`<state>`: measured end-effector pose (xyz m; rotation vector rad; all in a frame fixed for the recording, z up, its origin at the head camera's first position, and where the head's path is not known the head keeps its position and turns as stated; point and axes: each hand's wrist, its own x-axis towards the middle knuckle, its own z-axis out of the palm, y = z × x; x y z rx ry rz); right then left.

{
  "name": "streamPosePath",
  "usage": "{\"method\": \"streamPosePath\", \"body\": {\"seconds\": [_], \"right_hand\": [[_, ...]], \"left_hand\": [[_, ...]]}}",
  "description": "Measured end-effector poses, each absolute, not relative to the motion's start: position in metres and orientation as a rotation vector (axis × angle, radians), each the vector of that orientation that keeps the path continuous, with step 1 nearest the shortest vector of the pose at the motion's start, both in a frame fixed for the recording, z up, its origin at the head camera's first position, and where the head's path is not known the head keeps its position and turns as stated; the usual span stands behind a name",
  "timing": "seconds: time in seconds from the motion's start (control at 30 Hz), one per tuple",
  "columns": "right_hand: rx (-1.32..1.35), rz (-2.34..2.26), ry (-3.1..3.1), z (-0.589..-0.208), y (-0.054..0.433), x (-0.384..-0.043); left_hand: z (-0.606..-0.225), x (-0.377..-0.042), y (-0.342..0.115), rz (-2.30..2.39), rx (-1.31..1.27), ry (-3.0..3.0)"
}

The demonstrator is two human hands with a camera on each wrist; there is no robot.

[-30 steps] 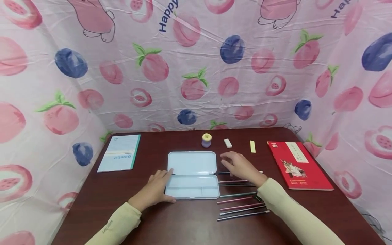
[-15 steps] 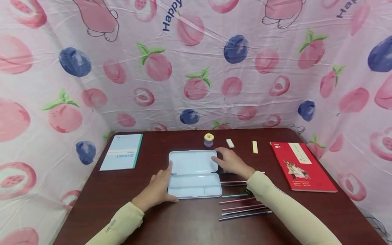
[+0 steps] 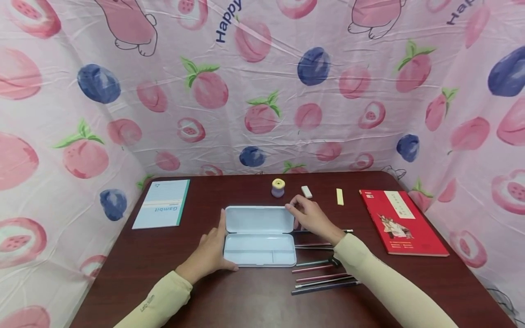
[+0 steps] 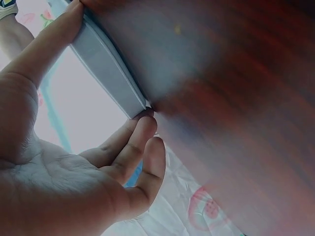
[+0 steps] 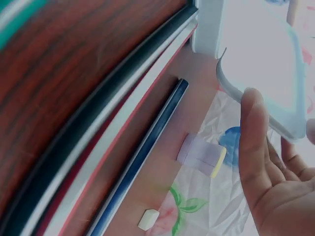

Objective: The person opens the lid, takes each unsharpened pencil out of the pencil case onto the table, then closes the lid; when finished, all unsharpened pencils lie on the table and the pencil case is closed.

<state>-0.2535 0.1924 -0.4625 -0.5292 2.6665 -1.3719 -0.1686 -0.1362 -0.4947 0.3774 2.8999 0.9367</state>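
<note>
A light-blue pencil case [image 3: 260,249] lies on the table with its lid [image 3: 259,219] swung back and tilted up off the tabletop. My left hand [image 3: 207,253] grips the case's left end, thumb at the near corner and index finger up along the lid's side. In the left wrist view, thumb and fingertips span the case wall [image 4: 106,69]. My right hand [image 3: 313,216] pinches the lid's far right corner. The right wrist view has fingers [image 5: 253,128] against the raised lid [image 5: 266,73]. Inside, the case's compartments hold nothing visible.
Several pencils [image 3: 324,288] lie right of the case, partly under the right forearm. Behind stand a yellow-and-purple spool-shaped item [image 3: 277,187], a white eraser [image 3: 306,192] and a yellow strip [image 3: 339,197]. A notebook [image 3: 162,205] lies left, a red book [image 3: 404,223] right.
My right hand has moved left from beside the case onto the lid's corner. The lid has tilted up from lying flat. The left hand stays at the case's left end.
</note>
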Motion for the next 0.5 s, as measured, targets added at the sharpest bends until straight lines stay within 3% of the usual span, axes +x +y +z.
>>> {"method": "streamPosePath", "body": {"seconds": [0.5], "right_hand": [[-1.077,-1.202,2.435,-0.461,0.216,-0.233]], "left_hand": [[-0.495,-0.166,-0.138,0.965,0.337,2.907]]}}
